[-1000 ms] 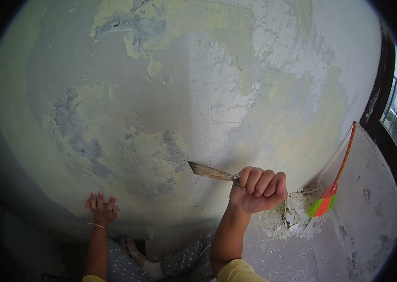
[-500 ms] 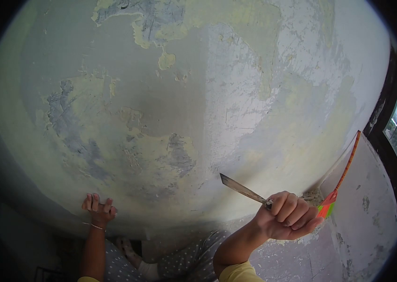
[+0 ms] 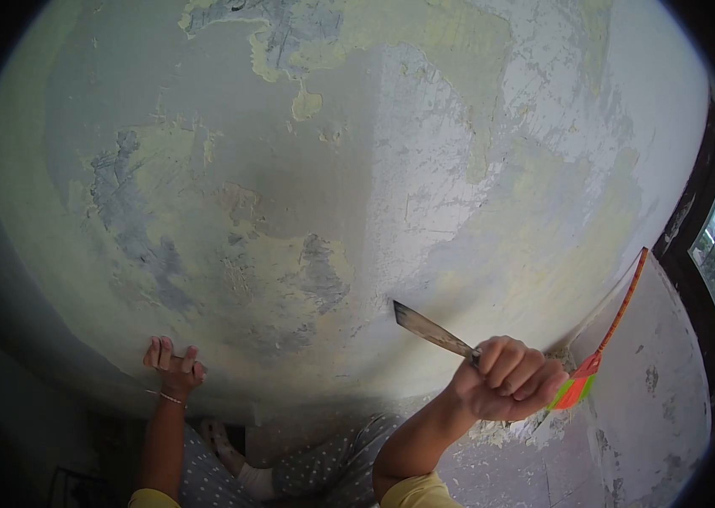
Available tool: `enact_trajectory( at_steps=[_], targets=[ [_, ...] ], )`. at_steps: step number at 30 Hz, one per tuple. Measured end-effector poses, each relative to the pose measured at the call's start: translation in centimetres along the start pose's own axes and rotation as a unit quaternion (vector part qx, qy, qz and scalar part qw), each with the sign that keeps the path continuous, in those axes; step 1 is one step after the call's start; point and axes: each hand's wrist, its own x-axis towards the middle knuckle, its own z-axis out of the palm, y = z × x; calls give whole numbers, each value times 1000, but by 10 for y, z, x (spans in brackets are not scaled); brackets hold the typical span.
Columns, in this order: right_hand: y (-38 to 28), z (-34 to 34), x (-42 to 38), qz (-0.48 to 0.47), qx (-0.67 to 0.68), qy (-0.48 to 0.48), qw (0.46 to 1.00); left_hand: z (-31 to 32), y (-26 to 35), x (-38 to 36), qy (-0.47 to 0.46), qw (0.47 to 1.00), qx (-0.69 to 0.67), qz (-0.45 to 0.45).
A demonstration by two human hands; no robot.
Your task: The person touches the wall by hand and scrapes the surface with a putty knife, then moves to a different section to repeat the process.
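Note:
In front of me stands a wall [image 3: 307, 178] with patchy, peeling paint in white, grey and pale yellow. My right hand [image 3: 510, 378] is wrapped round the handle of a scraper [image 3: 432, 328]. The scraper's flat, stained blade points up and left, its end at the wall surface; the handle is hidden in my fist. Low on the wall to the left, my left hand [image 3: 176, 370] rests with its fingers apart and slightly bent, touching the surface and holding nothing that I can see.
A small broom [image 3: 576, 388] with an orange stick and red-green bristles leans in the right corner. Paint flakes [image 3: 501, 433] lie along the floor's edge. A dark window frame [image 3: 700, 212] is at the far right. My legs [image 3: 315, 466] are bent below.
My right hand has shifted slightly left and up, and the scraper blade now shows more of its flat face. My left hand has moved slightly up relative to the view.

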Motion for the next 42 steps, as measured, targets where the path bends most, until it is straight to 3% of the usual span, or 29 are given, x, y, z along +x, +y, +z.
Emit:
enact_trajectory(
  at_steps=[2, 8, 11, 12, 18, 22, 28, 30, 32, 34, 37, 40, 42],
  targets=[
    [21, -4, -7, 48, -39, 5, 998, -1, 1, -1, -3, 1000, -1, 1],
    [-43, 5, 11, -51, 0, 0, 999, 2, -1, -7, -3, 1000, 1, 1],
    [15, 9, -3, 45, -58, -24, 997, -1, 0, 0, -10, 1000, 2, 9],
    [25, 4, -12, 70, -38, 26, 996, -2, 1, 3, -14, 1000, 6, 16],
    [-22, 5, 11, -17, -12, -26, 999, 3, 0, -4, 4, 1000, 1, 0],
    [22, 7, -6, 54, -75, -11, 996, 0, 2, -3, 2, 1000, -3, -3],
    [-30, 20, 5, -52, -9, 15, 999, 2, -1, -2, 14, 1000, 0, 3],
    [-3, 16, -1, -13, 2, 27, 1000, 1, -1, -5, 0, 1000, -5, 3],
    [43, 17, -23, 116, -30, 65, 991, -1, 2, -2, 1, 1000, -5, -2],
    [53, 24, -33, 154, -31, 20, 987, 0, 0, 1, 6, 1000, -2, -1],
    [18, 25, -18, 53, 27, -12, 998, 5, 0, -2, 16, 1000, -3, -8],
    [9, 19, -10, -9, -21, 26, 999, 3, -1, -5, 9, 1000, -13, -15],
    [38, 16, -20, 80, -46, 43, 995, 1, 1, -3, 6, 1000, -8, -7]
  ],
)
